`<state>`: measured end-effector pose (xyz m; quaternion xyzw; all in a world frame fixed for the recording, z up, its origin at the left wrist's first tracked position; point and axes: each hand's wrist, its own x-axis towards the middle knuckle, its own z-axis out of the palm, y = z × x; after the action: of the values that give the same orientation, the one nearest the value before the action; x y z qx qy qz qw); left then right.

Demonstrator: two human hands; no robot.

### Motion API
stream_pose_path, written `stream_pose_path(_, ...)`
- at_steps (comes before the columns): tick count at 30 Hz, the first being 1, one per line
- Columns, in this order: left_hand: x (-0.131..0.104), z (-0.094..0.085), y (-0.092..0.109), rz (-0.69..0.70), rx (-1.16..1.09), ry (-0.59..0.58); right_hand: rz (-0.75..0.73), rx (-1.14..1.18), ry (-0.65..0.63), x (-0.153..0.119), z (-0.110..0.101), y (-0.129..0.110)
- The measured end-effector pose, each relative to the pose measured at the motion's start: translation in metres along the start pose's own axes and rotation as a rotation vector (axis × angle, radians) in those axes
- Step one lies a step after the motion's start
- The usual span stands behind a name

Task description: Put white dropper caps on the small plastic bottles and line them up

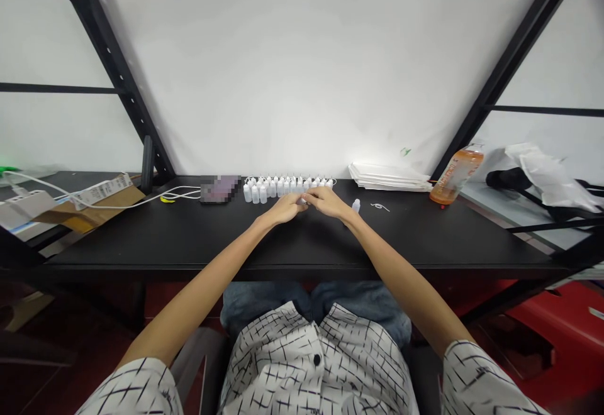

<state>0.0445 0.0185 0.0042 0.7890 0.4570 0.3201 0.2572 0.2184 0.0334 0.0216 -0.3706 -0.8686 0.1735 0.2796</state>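
Several small white bottles [255,193] stand in rows at the back of the black table [189,232]. In front of their right part, my left hand [286,208] and my right hand [326,201] meet, fingers closed together. Something small and pale shows between the fingertips, too hidden to name. A single white bottle [356,205] is just beyond my right forearm, with a thin white curled piece [380,207] to its right.
A phone [219,189] with a white cable lies left of the bottles. Stacked white sheets [391,177] and an orange drink bottle [457,175] are at the back right. Cardboard [97,204] is at the far left, beside the black frame [147,163].
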Motion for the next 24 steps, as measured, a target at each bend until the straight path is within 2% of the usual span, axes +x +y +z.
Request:
stream_pose_path(5,0.002,-0.009,0.001,0.035,-0.032,0.037,0.013,0.182,0.038,-0.002,0.003,0.006)
stream_pose_path(9,0.002,-0.012,0.002,-0.1,-0.198,0.077,0.03,0.256,0.063,-0.001,0.004,0.007)
stream_pose_path(16,0.002,-0.015,0.001,-0.291,-0.381,0.197,0.1,0.36,-0.061,-0.004,0.007,-0.007)
stream_pose_path(24,0.002,-0.01,0.006,-0.238,-0.51,0.2,0.018,0.273,-0.011,-0.006,0.018,-0.01)
